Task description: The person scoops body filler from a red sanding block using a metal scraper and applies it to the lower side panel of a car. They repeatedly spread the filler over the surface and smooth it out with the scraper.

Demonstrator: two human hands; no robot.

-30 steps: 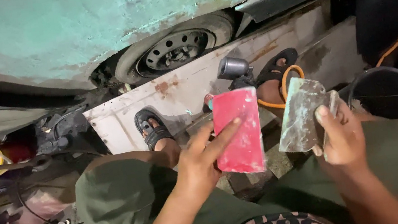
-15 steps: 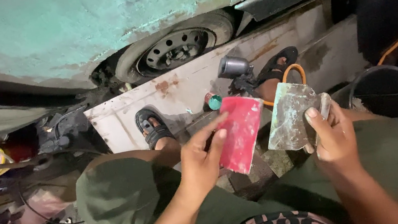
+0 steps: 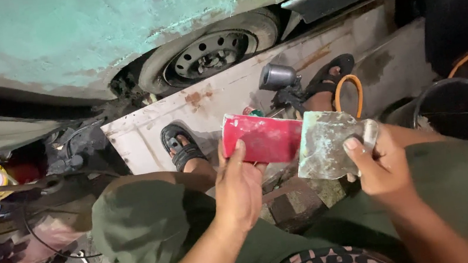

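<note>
Olive-green trousers [image 3: 157,230] cover the person's bent knees at the bottom of the view, and just up from the left hand [image 3: 239,187] a foot in a black sandal [image 3: 181,147] rests against a scuffed white panel [image 3: 206,102]. That left hand has its grip closed on the lower edge of a red spreader [image 3: 260,139], thumb laid up over its face, the sheet held nearly level. Touching its right end is a putty-smeared metal scraper [image 3: 326,145], which the right hand [image 3: 382,164] pinches shut between thumb and fingers, blade pointing toward the left hand. Above both grips lies a spray gun [image 3: 281,81] with a metal cup, and higher still a car wheel [image 3: 209,54]. Right of the right hand stands a black bucket [image 3: 462,112].
</note>
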